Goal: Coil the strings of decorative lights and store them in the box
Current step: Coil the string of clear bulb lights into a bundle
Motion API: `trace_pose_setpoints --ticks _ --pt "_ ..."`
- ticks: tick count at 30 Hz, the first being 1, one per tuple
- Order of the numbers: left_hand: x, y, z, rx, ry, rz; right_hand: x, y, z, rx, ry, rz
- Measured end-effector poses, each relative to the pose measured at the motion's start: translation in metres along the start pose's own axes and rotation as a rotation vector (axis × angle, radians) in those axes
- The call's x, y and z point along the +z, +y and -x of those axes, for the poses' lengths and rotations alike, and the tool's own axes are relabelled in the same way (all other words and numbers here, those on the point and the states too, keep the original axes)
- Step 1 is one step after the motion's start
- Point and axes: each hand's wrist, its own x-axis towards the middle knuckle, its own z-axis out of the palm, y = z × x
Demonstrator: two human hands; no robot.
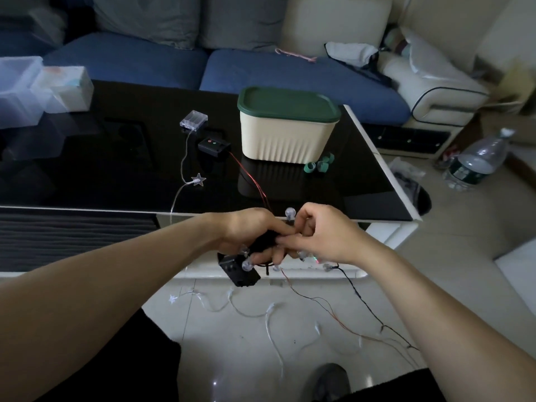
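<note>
In the head view, the cream ribbed plastic box (285,137) with its dark green lid (288,103) closed stands on the glossy black tabletop (101,169), and everything else lies around it. Just left of the box sit a small black controller with a red and a green button (214,147) and, beyond it, a clear plastic battery case (193,120) whose pale wire runs to a clear star-shaped light (198,179). A few green rubbery bands (318,165) lie at the box's right front corner. Well in front of the box, past the table edge, the left hand (246,233) grips a dark coiled bundle of light string with clear round bulbs (262,243), fingers curled round it, while the right hand (322,235) pinches the same bundle from the other side. A second black controller box (239,271) hangs beneath the hands. Loose red, black and clear wires (319,309) trail over the pale floor tiles (232,358) below.
</note>
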Motion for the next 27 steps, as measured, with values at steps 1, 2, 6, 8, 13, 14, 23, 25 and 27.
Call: trace_pose_setpoints --ticks 1,2,6,8,13,14,23,25,27 --pt "0.007 0.003 -0.004 0.003 -0.043 -0.014 -0.006 0.007 0.006 0.026 -0.019 0.002" --pt "0.012 0.006 -0.007 0.002 -0.083 -0.013 -0.011 0.013 0.013 0.037 -0.043 -0.01" --pt "0.031 0.021 -0.022 -0.008 -0.187 -0.016 -0.039 0.032 0.047 0.059 -0.076 -0.153" --pt "0.034 0.025 -0.031 -0.007 -0.16 0.064 -0.053 0.046 0.062 0.097 -0.039 -0.173" --pt "0.047 0.031 -0.062 0.096 0.069 0.412 -0.075 0.092 0.093 0.24 0.234 -0.056" --pt "0.056 0.031 -0.069 0.11 0.091 0.455 -0.079 0.1 0.098 0.246 0.325 -0.046" --pt "0.077 0.042 -0.086 0.226 0.216 0.76 -0.041 0.124 0.103 0.398 0.243 -0.024" --pt "0.074 0.046 -0.082 0.248 0.246 0.785 -0.036 0.131 0.1 0.412 0.202 0.095" --pt "0.065 0.052 -0.076 0.284 0.298 0.809 -0.037 0.143 0.104 0.493 0.115 0.266"
